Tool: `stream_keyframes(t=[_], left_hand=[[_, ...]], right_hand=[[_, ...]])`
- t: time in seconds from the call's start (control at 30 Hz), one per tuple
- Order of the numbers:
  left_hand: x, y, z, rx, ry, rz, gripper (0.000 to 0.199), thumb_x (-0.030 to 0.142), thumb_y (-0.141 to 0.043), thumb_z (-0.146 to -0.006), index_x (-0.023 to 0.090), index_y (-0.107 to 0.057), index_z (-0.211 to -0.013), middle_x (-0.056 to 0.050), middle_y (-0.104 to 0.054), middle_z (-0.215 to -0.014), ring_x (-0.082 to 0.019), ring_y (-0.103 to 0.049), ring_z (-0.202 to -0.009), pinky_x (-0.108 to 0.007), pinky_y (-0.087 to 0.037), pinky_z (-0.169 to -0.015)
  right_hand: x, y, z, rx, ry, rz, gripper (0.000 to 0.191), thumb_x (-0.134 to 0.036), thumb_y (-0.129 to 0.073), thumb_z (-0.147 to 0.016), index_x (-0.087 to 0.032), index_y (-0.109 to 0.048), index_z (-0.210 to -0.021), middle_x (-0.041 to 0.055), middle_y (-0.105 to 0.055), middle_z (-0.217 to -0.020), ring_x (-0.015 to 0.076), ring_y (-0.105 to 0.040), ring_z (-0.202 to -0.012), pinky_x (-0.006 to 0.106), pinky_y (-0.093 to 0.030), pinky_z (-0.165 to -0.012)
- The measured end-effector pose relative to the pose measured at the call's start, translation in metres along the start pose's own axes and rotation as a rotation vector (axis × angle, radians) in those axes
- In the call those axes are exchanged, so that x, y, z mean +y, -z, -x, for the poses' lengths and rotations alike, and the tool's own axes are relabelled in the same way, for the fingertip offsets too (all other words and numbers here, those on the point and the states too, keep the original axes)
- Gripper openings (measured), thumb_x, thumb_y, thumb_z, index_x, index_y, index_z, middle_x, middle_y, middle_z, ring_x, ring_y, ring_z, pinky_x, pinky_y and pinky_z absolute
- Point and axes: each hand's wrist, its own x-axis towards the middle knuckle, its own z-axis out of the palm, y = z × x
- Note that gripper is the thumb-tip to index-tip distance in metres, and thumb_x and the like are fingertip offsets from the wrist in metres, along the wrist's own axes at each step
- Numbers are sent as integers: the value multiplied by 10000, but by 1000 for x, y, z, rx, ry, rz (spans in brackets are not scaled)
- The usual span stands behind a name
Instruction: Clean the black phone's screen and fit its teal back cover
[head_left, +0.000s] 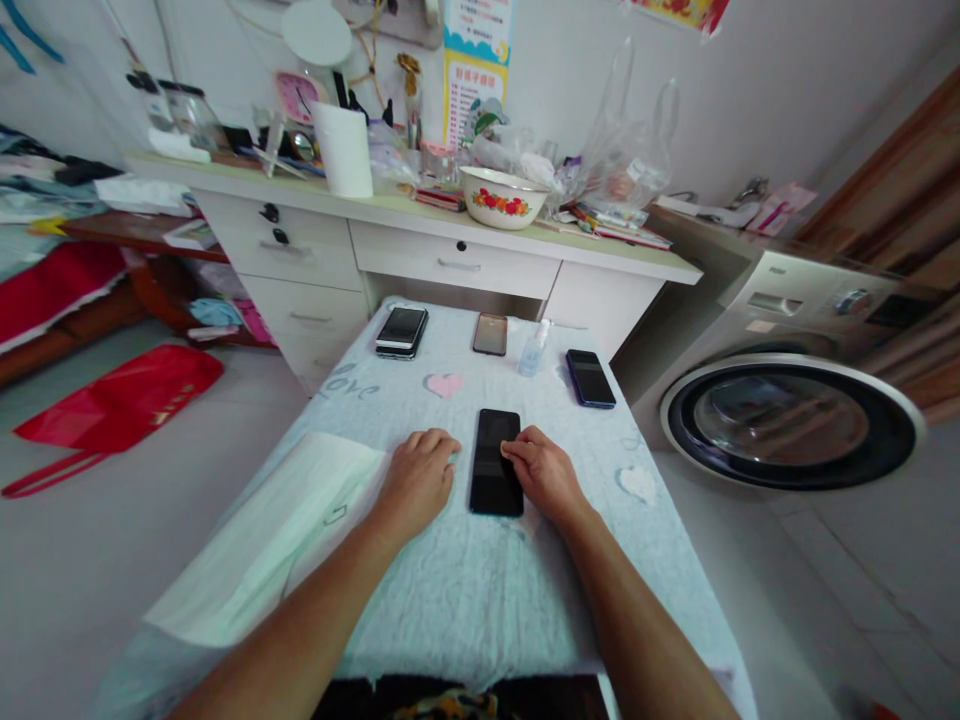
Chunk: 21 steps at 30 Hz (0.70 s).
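A black smartphone (496, 490) lies flat, screen up, on the pale blue cloth in front of me. My right hand (544, 470) is closed in a pinch over the right part of its screen, fingertips at the glass; what they hold, if anything, is too small to name. To the left of the phone, apart from it, my left hand (424, 475) rests on the cloth with loosely bent fingers and nothing visible in it. A white sheet or bag (262, 540) lies beside my left forearm. Farther back stands a small clear spray bottle (533, 350).
Toward the table's far edge are stacked phones (402, 330), a brownish phone case (490, 335) and a dark blue-edged phone (590, 378). Behind is a white desk (457, 245) with a flowered bowl (504, 195) and paper roll (343, 150). A washing machine (787, 290) stands right.
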Motion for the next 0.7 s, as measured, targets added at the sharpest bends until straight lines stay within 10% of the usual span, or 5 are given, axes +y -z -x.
stream_keyframes(t=[0.7], left_hand=[[-13, 56, 29, -120, 182, -305, 407, 188, -474, -857, 182, -573, -1252, -97, -571, -1307, -259, -508, -1163, -401, -404, -983]], right_hand=[[-2, -4, -1, -12, 34, -45, 220, -200, -520, -931, -248, -732, -965, 26, -625, -928, 133, -594, -806, 217, -457, -728]])
